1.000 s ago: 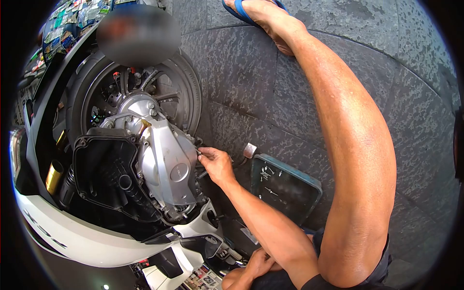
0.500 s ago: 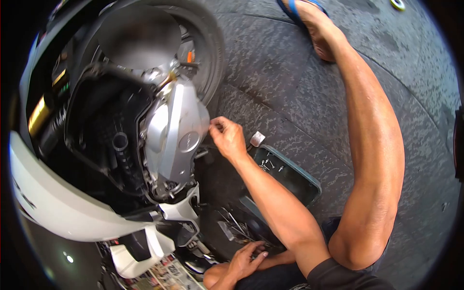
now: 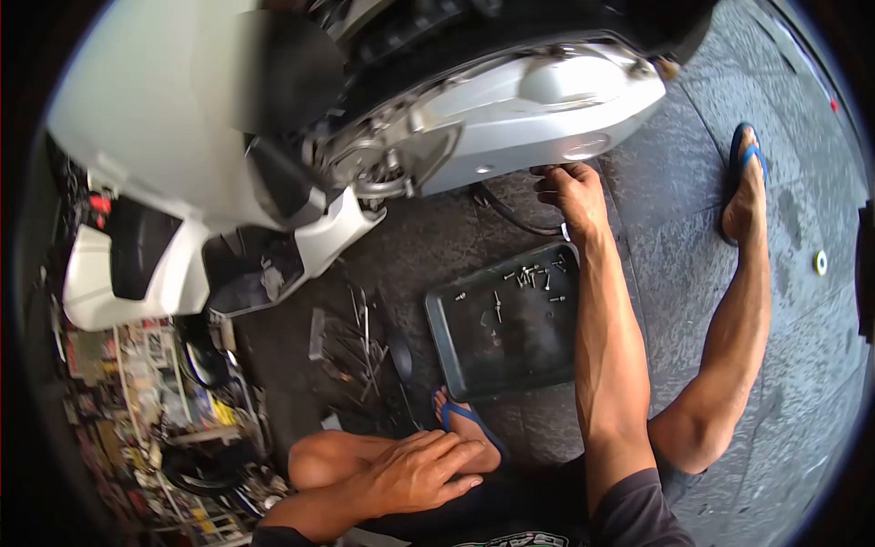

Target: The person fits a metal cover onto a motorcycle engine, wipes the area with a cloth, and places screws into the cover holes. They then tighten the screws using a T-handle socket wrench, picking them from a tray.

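My right hand (image 3: 576, 196) reaches to the lower edge of a scooter's silver engine cover (image 3: 538, 132). Its fingers are curled together at that edge, and whatever is between them, if anything, is hidden. My left hand (image 3: 427, 469) lies loosely by my left knee, fingers stretched out and holding nothing. Below my right hand, partly covered by the forearm, is a dark tray (image 3: 437, 342) on the floor. Several small bolts (image 3: 529, 273) are scattered in it.
Several slim metal tools (image 3: 365, 342) lie on the dark tiled floor left of the tray. White scooter body panels (image 3: 164, 100) fill the upper left. A shelf crowded with goods (image 3: 137, 365) stands at far left. A roll of tape (image 3: 820, 263) lies at right.
My view has turned, so the scooter now spans the top and the whole tray shows more fully. My right hand stays by the engine cover's edge; my left hand still rests near my knee.
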